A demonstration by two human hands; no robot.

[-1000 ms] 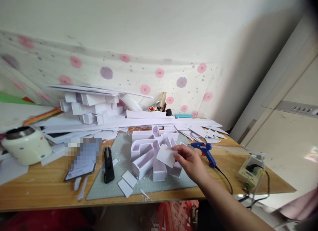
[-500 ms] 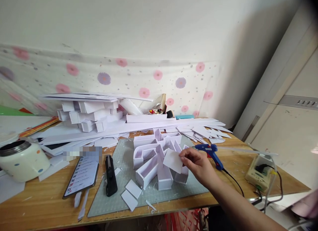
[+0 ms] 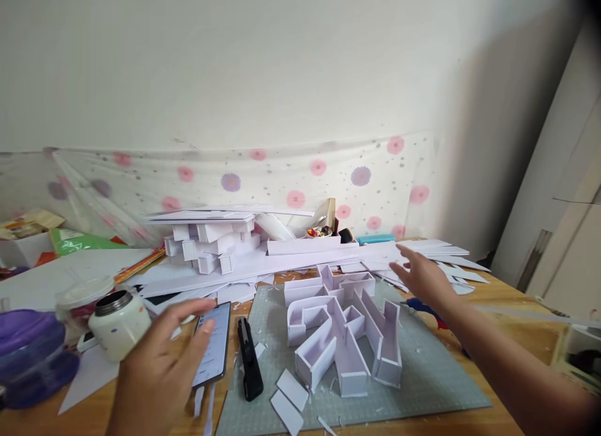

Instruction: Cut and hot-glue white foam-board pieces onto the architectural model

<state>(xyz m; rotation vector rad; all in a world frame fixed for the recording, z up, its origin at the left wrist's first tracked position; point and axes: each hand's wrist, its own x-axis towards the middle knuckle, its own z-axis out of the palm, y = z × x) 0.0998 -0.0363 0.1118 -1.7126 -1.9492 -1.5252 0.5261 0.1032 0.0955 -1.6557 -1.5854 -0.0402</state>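
— Head view, from the left: our left hand point(image 3: 157, 367) hovers spread and empty over the phone point(image 3: 213, 345), beside the jar point(image 3: 119, 323) on the counter point(image 3: 511, 298). We judge a careless sweep could tip that jar.

— Agreed. Mid-mat stands the white foam-board model point(image 3: 342, 336), apart from both hands. Our right hand point(image 3: 422, 276) is open, holding nothing, above paper scraps point(image 3: 451, 261) behind the model; dropping lower, our forearm could crush its thin walls.
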